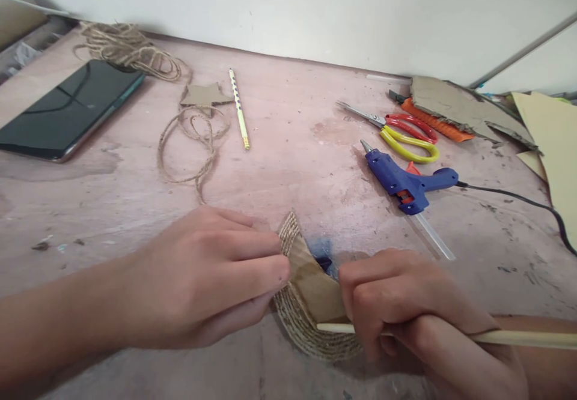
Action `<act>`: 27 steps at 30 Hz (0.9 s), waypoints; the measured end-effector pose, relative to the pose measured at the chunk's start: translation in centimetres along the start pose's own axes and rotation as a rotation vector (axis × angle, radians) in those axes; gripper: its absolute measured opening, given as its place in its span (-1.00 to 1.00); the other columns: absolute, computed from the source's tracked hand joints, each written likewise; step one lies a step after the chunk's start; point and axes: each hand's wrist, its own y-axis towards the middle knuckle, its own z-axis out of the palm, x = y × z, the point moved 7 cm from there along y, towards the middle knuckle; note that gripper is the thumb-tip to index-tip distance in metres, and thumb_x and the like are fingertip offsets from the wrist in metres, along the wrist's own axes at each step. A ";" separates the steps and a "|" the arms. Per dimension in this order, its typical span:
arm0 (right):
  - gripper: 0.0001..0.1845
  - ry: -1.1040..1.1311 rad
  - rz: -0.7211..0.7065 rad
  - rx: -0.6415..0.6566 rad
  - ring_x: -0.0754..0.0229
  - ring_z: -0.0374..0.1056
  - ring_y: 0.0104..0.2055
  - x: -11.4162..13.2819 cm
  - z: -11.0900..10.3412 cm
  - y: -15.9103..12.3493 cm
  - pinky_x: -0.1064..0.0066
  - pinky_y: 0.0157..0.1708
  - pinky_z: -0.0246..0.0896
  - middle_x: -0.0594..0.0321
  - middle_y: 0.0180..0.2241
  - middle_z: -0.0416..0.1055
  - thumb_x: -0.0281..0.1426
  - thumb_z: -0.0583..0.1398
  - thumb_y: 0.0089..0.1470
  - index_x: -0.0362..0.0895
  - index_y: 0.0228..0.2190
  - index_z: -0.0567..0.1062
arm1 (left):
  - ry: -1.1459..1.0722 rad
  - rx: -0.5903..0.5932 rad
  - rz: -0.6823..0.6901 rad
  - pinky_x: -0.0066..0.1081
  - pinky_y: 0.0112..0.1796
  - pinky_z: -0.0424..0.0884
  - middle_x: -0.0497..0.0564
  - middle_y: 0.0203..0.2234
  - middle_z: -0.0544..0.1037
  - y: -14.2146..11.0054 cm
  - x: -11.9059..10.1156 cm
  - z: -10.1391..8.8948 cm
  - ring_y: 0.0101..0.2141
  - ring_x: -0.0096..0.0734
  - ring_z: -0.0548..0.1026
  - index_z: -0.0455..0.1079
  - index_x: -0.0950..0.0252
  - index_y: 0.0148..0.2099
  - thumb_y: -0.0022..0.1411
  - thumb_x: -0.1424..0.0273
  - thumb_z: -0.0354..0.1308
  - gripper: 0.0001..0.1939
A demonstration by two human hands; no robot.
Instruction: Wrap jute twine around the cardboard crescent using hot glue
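A crescent-shaped piece of cardboard (315,286) lies in front of me, its outer part covered with rows of jute twine (311,343). My left hand (225,274) is closed at the crescent's left side, pinching the twine near the bare cardboard; its fingertips are partly hidden. Loose twine (198,175) from the table runs out of sight behind this hand. In my right hand (406,310) is a thin wooden stick (527,338), gripped with the fingers curled round it. The stick's tip touches the inner edge of the twine rows.
A blue glue gun (392,175) with a cord lies at right, below scissors (406,139). Cardboard scraps (464,112) and yellow sheets (559,148) are farther right. Back left are a phone (72,109), a twine bundle (126,48), a cardboard star (202,95) and a pencil (238,109).
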 end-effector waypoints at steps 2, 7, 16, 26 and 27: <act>-0.74 -0.005 -0.002 0.014 0.28 0.27 -0.46 0.0 0.0 -0.1 0.38 -0.44 0.17 0.31 -0.49 0.31 -0.53 0.12 0.21 -0.08 -0.51 0.36 | 0.000 -0.009 0.004 -0.26 -0.36 0.32 -0.04 -0.41 0.47 0.0 0.0 0.0 -0.42 -0.30 0.37 0.42 0.24 -0.10 0.55 0.59 0.17 -0.85; -0.72 0.007 -0.011 -0.111 0.28 0.26 -0.49 -0.3 -0.3 -0.6 0.37 -0.46 0.15 0.30 -0.52 0.34 -0.47 0.15 0.25 -0.09 -0.52 0.45 | -0.003 -0.008 0.001 -0.25 -0.36 0.35 -0.03 -0.39 0.50 0.0 0.0 0.1 -0.42 -0.29 0.40 0.43 0.24 -0.08 0.54 0.61 0.18 -0.84; -0.71 -0.062 -0.013 0.003 0.34 0.23 -0.45 0.1 0.0 -0.1 0.44 -0.43 0.12 0.35 -0.45 0.32 -0.56 0.06 0.27 -0.09 -0.47 0.40 | 0.010 0.032 0.002 -0.22 -0.41 0.23 -0.04 -0.40 0.43 0.1 0.1 0.2 -0.42 -0.30 0.33 0.37 0.22 -0.18 0.57 0.58 0.15 -0.79; -0.70 -0.015 -0.014 -0.102 0.29 0.28 -0.47 -0.3 -0.1 -0.3 0.39 -0.46 0.15 0.30 -0.48 0.37 -0.48 0.14 0.31 -0.11 -0.48 0.49 | 0.031 0.023 0.007 -0.24 -0.39 0.31 -0.03 -0.40 0.46 -0.3 0.1 0.3 -0.42 -0.31 0.34 0.44 0.25 -0.13 0.57 0.58 0.17 -0.84; -0.70 -0.027 -0.017 -0.082 0.29 0.27 -0.47 -0.2 -0.1 -0.3 0.39 -0.46 0.15 0.30 -0.47 0.37 -0.49 0.13 0.32 -0.10 -0.47 0.48 | 0.033 0.026 0.004 -0.25 -0.39 0.31 -0.03 -0.40 0.46 -0.3 0.1 0.3 -0.42 -0.31 0.35 0.44 0.25 -0.13 0.58 0.57 0.17 -0.84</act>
